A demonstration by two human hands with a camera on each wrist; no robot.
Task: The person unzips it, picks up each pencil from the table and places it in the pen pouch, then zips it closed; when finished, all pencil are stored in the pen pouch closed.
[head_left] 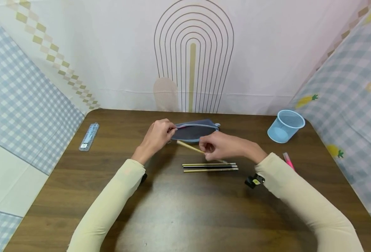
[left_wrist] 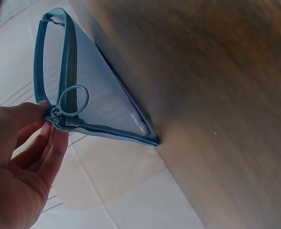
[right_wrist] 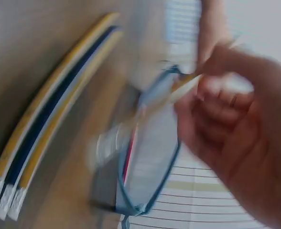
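Observation:
A blue mesh pencil pouch (head_left: 194,131) lies at the table's far middle, its zipper open. My left hand (head_left: 157,135) pinches the pouch's left end by the zipper; the ring pull (left_wrist: 72,100) and the mesh wall (left_wrist: 102,107) show in the left wrist view. My right hand (head_left: 220,146) grips a light wooden pencil (head_left: 190,147) that points left toward the pouch mouth (right_wrist: 150,143). Three pencils (head_left: 210,167) lie side by side on the table just in front of my right hand; the right wrist view shows these pencils (right_wrist: 45,119) blurred.
A light blue mesh cup (head_left: 285,126) stands at the right rear of the brown table (head_left: 179,210). A pink pen (head_left: 288,161) lies by my right forearm. A clear ruler case (head_left: 89,137) lies at the left. Checked fabric walls close in both sides.

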